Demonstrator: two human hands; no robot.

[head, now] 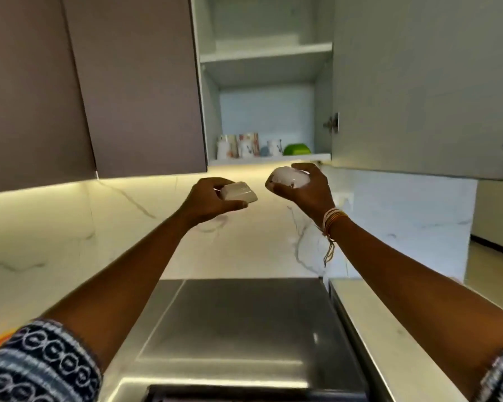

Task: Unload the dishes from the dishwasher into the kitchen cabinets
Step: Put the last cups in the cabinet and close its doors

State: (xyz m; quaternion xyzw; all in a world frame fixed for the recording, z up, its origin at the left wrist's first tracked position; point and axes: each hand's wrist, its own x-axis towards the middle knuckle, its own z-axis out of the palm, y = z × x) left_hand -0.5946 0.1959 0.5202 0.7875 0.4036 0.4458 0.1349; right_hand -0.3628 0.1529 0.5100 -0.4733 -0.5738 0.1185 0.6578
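Left hand (pixel 212 200) grips a square white dish (pixel 238 193); right hand (pixel 302 187) grips a round white bowl (pixel 289 177). Both are raised just below the open cabinet's bottom shelf (pixel 269 160). Mugs (pixel 240 145) and a green container (pixel 296 148) occupy that shelf.

Marble backsplash (pixel 70 227) lit warm from above; steel appliance top (pixel 238 323) below; wall socket (pixel 343 198) right; doorway floor (pixel 494 256) beyond.

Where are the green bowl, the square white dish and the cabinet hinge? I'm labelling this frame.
green bowl (pixel 296 148), head view, on its upturned green side.
square white dish (pixel 240 193), head view, on its flat top face.
cabinet hinge (pixel 332 123), head view, on its metal plate.
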